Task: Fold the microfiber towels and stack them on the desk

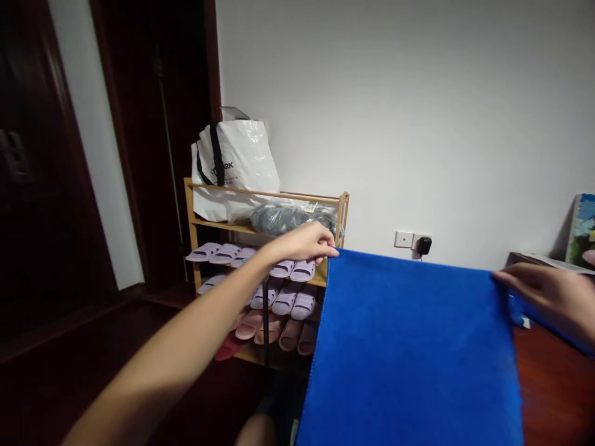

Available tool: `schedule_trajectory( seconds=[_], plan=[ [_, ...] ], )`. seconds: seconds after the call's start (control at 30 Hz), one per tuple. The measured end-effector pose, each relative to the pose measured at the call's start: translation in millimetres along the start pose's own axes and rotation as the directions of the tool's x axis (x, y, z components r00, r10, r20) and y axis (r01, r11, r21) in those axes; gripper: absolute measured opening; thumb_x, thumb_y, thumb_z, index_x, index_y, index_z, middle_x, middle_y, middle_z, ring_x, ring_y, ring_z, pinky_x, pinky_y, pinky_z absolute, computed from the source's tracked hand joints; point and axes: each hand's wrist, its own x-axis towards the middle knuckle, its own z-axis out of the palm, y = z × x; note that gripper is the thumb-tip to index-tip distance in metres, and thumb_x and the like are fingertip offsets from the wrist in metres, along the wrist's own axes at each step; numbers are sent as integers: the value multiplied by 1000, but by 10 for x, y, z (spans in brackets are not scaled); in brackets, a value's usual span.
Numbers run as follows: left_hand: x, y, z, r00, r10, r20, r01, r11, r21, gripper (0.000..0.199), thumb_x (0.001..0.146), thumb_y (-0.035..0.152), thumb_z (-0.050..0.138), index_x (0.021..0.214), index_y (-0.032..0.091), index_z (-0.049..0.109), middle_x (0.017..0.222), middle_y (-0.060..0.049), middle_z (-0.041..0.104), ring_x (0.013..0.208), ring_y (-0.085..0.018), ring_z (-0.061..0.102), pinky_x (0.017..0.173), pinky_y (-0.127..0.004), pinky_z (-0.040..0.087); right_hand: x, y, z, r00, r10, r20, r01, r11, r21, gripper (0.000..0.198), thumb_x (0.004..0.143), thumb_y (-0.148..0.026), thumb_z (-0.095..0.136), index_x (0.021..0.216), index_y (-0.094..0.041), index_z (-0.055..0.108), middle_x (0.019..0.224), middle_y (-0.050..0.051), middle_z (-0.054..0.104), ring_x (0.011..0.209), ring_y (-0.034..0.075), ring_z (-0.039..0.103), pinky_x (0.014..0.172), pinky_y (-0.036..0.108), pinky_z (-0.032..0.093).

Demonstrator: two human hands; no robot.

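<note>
Blue cloth (409, 353) hangs spread between the two hands I watch through the head view, its upper edge drawn nearly straight and its lower part running out of sight. I see the left hand (310, 243) pinching the upper left corner, its grip closed tight on the fabric; the right hand (553, 291) has the upper right corner in a like pinch. Beyond the left hand I make out a wooden rack (191, 204) bearing lilac slippers (304, 271) and a white bag (246, 148). On the right, a reddish-brown tabletop (548, 378) shows beside the cloth, and a black plug (423, 246) sits at the pale wall (418, 111).
</note>
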Motion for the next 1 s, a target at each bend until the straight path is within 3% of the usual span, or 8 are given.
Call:
schedule_trajectory(
  seconds=[0.07,0.13,0.27,0.43,0.57,0.73,0.83,1.0],
  plan=[
    [145,-226,317,996,-77,44,77,997,-1,19,81,29,62,68,15,63,55,1,63,44,-10,55,45,-18,40,88,27,238,974,63,218,-49,996,-68,54,73,-52,43,80,-5,69,62,6,62,50,1,52,52,18,29],
    [284,-441,660,978,-207,24,206,978,42,20,85,27,58,71,14,62,58,0,64,47,-11,58,47,-18,42,103,147,537,937,146,318,-128,989,-80,53,78,-50,41,80,-4,68,55,7,61,44,4,52,49,17,30],
    [519,-771,1305,940,-329,-93,341,926,164,17,92,21,51,87,11,63,76,-6,67,66,-15,65,60,-23,49,70,476,1149,904,230,360,-249,969,6,29,85,-39,51,84,-12,64,72,7,68,58,12,63,50,17,45],
    [755,-1036,1879,907,-360,-221,418,837,353,26,92,30,55,112,14,56,111,-8,59,94,-21,60,80,-40,51,111,784,1746,887,309,344,-301,950,-78,24,91,-34,46,91,-13,58,77,2,66,64,9,62,65,24,52],
    [960,-1204,2166,914,-332,-235,405,792,456,25,91,28,57,112,15,57,115,-8,57,99,-22,58,83,-42,49,124,983,2091,879,343,332,-259,926,-274,31,90,-42,47,91,-13,59,78,1,62,70,10,59,74,30,50],
    [1107,-1394,2453,916,-290,-277,396,763,511,18,86,5,49,98,9,63,110,-17,58,110,-28,51,89,-42,42,12,1181,2434,898,287,333,-112,883,-456,27,93,-34,37,98,-14,55,90,5,60,81,16,58,75,35,47],
    [1084,-1514,2625,920,-273,-281,384,770,509,25,86,4,43,104,7,60,109,-17,58,107,-28,52,90,-41,40,-81,1253,2568,907,228,354,-20,863,-505,34,94,-27,21,95,-15,52,97,11,59,85,23,59,71,38,45],
    [1052,-1672,2764,938,-235,-256,336,802,494,32,92,6,36,121,13,47,125,-13,53,118,-21,48,97,-33,34,-105,1309,2609,928,88,363,116,856,-505,40,93,-23,11,106,-14,48,125,18,46,112,29,47,87,40,37]
  ],
)
